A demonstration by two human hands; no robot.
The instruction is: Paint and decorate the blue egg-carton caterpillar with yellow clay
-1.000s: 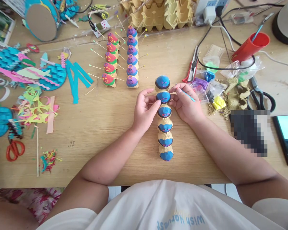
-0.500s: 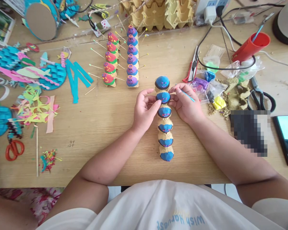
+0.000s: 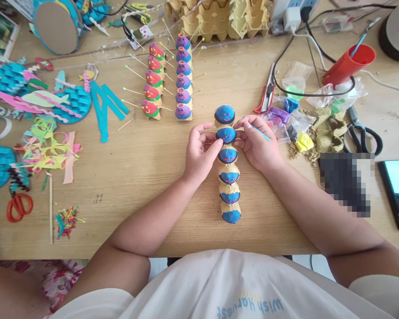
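Observation:
A strip of egg-carton cups (image 3: pixel 229 177), painted blue with small pink faces and dark rims, lies lengthwise in front of me. My left hand (image 3: pixel 202 148) grips its second cup from the left, thumb on the blue front. On the other side, my right hand (image 3: pixel 257 141) pinches a thin blue tool (image 3: pixel 261 134), with its fingertips by the same cup. The tool's tip is hidden by the fingers. Farther back stand a red-and-green strip (image 3: pixel 153 79) and a purple-and-blue strip (image 3: pixel 183 82), both with pins stuck in their sides.
Paper crafts and scraps (image 3: pixel 49 153) and orange scissors (image 3: pixel 19 207) lie left. A red cutter (image 3: pixel 267 95), clay bags (image 3: pixel 294 115), black-handled scissors (image 3: pixel 362 137), a tilted red cup (image 3: pixel 349 66) and a phone (image 3: pixel 397 192) are right. Egg cartons (image 3: pixel 216 20) stand behind. A person's arm shows lower left.

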